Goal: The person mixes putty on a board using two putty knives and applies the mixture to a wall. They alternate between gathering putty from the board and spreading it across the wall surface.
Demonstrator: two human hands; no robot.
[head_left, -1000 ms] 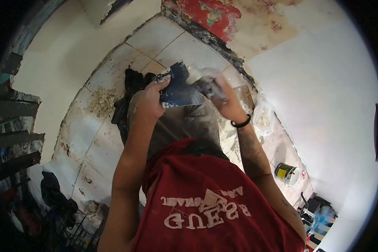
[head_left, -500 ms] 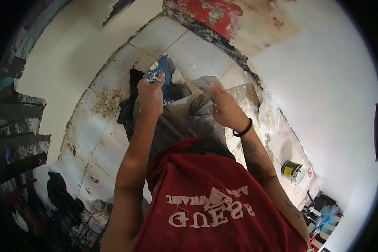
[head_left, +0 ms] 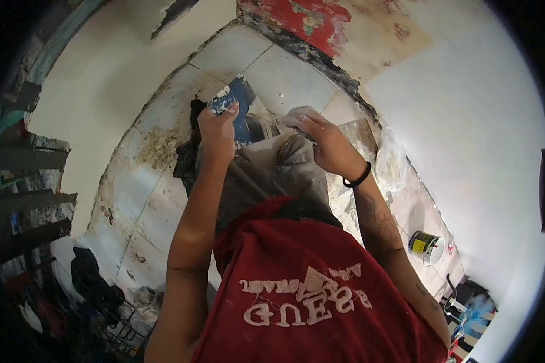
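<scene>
My left hand (head_left: 216, 129) grips a wide blue putty blade (head_left: 241, 104) smeared with white filler, held out in front of me over the tiled floor (head_left: 163, 193). My right hand (head_left: 324, 140) is closed on a smaller scraper (head_left: 293, 121), blurred, its tip close to the blue blade. Below both hands are my grey dusty trousers (head_left: 266, 175) and my red shirt (head_left: 297, 284). A black band sits on my right wrist.
A black cloth heap (head_left: 191, 139) lies on the dirty floor left of my legs. A clear plastic bag (head_left: 390, 157) and a small paint tin (head_left: 426, 247) stand along the white wall at right. Dark clothes and a wire rack (head_left: 103, 308) crowd the lower left.
The blue blade was against my right hand's tool a second ago; my left hand then lifted it away and up. My right hand has shifted slightly right and down.
</scene>
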